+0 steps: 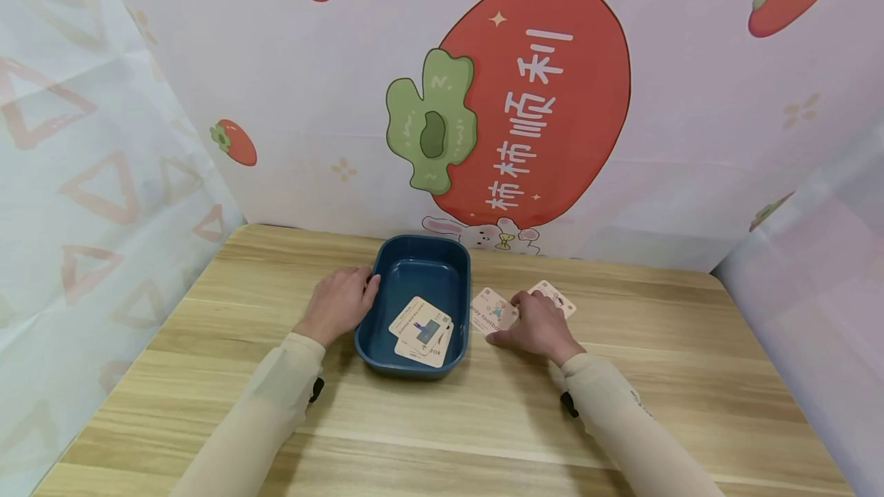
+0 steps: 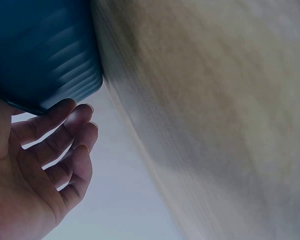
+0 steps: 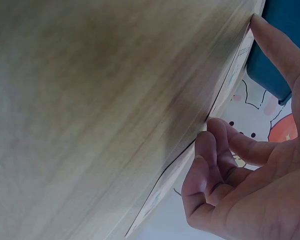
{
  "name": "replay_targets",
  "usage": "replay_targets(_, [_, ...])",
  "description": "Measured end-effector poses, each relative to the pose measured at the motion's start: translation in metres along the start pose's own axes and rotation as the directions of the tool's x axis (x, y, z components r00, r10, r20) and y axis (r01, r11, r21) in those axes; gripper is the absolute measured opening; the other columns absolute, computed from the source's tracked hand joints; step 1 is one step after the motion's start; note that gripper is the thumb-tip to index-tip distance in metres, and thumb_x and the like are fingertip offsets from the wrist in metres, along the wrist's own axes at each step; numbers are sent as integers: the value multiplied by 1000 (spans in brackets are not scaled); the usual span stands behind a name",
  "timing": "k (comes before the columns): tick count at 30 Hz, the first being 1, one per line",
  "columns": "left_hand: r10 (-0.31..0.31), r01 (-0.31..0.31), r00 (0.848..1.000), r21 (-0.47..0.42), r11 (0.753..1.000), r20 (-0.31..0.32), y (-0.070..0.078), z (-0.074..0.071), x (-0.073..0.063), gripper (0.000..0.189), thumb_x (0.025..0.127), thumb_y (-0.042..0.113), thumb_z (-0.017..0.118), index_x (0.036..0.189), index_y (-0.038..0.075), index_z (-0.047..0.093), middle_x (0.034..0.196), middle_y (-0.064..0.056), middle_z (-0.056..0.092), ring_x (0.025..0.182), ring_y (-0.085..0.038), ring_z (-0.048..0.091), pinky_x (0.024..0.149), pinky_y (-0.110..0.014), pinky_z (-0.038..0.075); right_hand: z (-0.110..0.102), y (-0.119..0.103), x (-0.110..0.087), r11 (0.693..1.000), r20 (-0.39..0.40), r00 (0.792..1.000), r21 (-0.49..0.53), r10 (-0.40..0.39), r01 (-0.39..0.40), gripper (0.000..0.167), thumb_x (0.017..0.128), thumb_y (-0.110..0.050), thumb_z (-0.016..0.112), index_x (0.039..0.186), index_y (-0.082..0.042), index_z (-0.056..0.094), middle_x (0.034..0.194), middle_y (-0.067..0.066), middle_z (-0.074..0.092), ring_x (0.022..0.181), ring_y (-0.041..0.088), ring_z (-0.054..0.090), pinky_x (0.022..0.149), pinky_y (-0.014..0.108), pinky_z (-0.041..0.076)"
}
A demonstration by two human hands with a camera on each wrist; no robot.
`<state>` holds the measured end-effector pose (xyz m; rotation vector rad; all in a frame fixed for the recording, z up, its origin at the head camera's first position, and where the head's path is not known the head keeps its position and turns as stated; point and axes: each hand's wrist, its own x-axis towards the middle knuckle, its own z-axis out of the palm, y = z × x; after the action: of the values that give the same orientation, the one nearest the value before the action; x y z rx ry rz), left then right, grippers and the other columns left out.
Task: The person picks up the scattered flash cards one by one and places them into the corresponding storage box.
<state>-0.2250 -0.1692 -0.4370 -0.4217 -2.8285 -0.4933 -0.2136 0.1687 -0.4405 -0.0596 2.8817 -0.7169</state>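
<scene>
While the blue tray [image 1: 413,276] is pinched by the left hand [image 1: 338,302], the football card [image 1: 492,310], flat on the desk [image 1: 428,436] just right of the tray, is straddled by the nearer right hand [image 1: 539,325], thumb and fingertips spread; actual grip can't be told tbh.

Glossy plastic tray [image 1: 421,276], paper cards [image 1: 490,310], wood-grain tabletop [image 1: 414,436].

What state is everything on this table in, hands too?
Blue tray: upright, open-topped, cards inside.
Cards in the tray: overlapping, loosely piled.
Football card: lying on the table, picture up.
Other card: on the table, partly hidden.
Left hand: gripping the tray's rim.
Right hand: thumb and forefinger at the football card's edges.
</scene>
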Motion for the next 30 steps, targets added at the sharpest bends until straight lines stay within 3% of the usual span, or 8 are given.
replay_targets(11, [7, -7, 1000, -1, 1000, -7, 0, 1, -1, 30, 105, 25, 52, 99, 0, 69, 86, -14, 69, 80, -32, 66, 69, -47, 54, -1, 2, -2, 1000, -10, 1000, 26, -2, 2, 74, 67, -39, 95, 120, 2, 65, 112, 14, 60, 103, 31, 50, 87, 48, 45])
replay_targets(20, [4, -4, 1000, -5, 1000, -10, 0, 1, -1, 29, 105, 24, 53, 96, 1, 68, 82, -12, 67, 77, -29, 64, 66, -45, 53, -3, 4, -2, 1000, -46, 999, 22, -13, 14, 79, 62, -37, 98, 117, 4, 58, 109, 14, 56, 101, 31, 47, 87, 47, 42])
replay_targets(30, [-8, 8, 1000, -11, 1000, -5, 0, 0, -1, 29, 105, 24, 53, 99, 1, 69, 87, -13, 69, 79, -30, 65, 68, -46, 54, -9, 6, -2, 999, -28, 1000, 46, 5, -4, 74, 63, -34, 99, 116, 5, 63, 108, 14, 61, 99, 31, 52, 84, 45, 43])
